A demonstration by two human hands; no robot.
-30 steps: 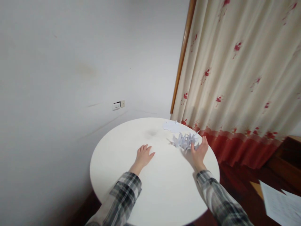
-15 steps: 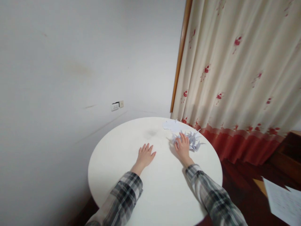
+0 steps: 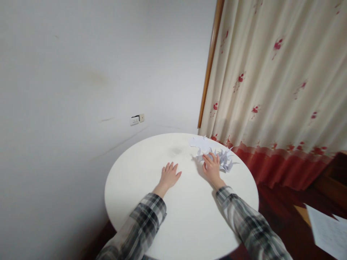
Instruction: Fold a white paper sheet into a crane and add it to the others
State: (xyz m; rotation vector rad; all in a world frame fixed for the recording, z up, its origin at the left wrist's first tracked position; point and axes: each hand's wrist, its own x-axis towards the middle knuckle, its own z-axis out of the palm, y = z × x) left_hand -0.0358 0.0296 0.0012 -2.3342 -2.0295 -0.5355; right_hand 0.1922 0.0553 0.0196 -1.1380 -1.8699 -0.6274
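A round white table fills the lower middle of the view. My left hand lies flat on its top with the fingers stretched out and apart, holding nothing. My right hand rests palm down on the near edge of a heap of small folded white paper figures at the table's far right; its fingers are extended over the paper and grip none of it. A flat white paper piece lies just beyond the heap. Both arms wear plaid sleeves.
A white wall with a socket stands behind and to the left of the table. A cream curtain with red flowers hangs at the right. Dark red floor and white sheets show at the lower right.
My right hand moved from the right side of the paper heap onto its near left edge, turning palm down. The left hand stayed flat on the table.
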